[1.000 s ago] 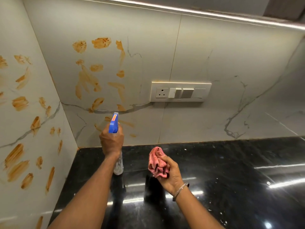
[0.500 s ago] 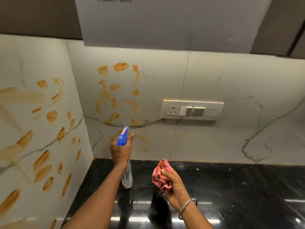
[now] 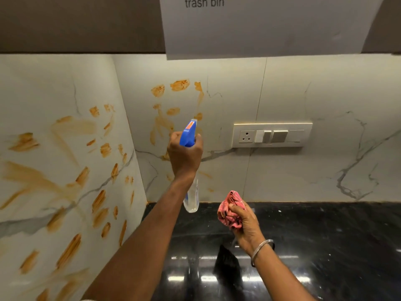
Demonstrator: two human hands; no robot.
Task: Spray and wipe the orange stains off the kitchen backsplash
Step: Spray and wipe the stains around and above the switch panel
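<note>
**A:** How many hands are busy?

**B:** Two. The left hand is raised, with its fingers curled round the neck of one spray bottle. The blue head points at the back wall and the clear body hangs below the wrist (I cannot tell whether a finger is on the trigger). The right hand is lower, over the black counter, fingers closed tight on one crumpled pink cloth. There is one metal bangle on that wrist.

**A:** And the stains?

**B:** The orange stains are on two faces of the backsplash. One cluster is on the back wall, right ahead of the bottle. Many more dabs and long smears cover the left side wall. Several run into each other, so I can't give an exact count.

**A:** Anything else on the wall?

**B:** One switch plate to the right of the back-wall cluster, with one socket at its left end. Above, one sheet of paper reading "trash bin" hangs over the edge of the cabinet.
</note>
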